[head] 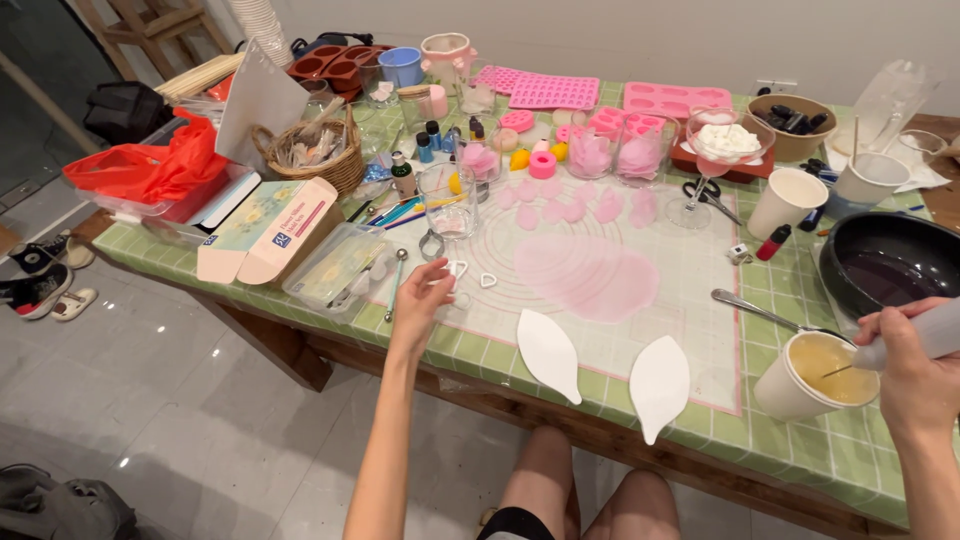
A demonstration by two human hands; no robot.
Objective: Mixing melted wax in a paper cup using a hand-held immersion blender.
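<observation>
Your left hand (422,298) reaches to the lower middle of the frame, fingers loosely curled and pinching a small white cutter (457,270) on the clear mat (690,290); a second small cutter (488,281) lies just to its right. A tall glass (447,200) stands just above your fingers, and a spoon (396,283) lies just to their left. Your right hand (915,365), at the lower right edge, is closed around a grey bottle (925,335), whose thin nozzle dips into the yellow liquid of a paper cup (815,375). A black bowl (885,262) sits just above that cup. Two white leaf shapes (548,353) lie at the mat's near edge, below a pink sheet (588,277).
</observation>
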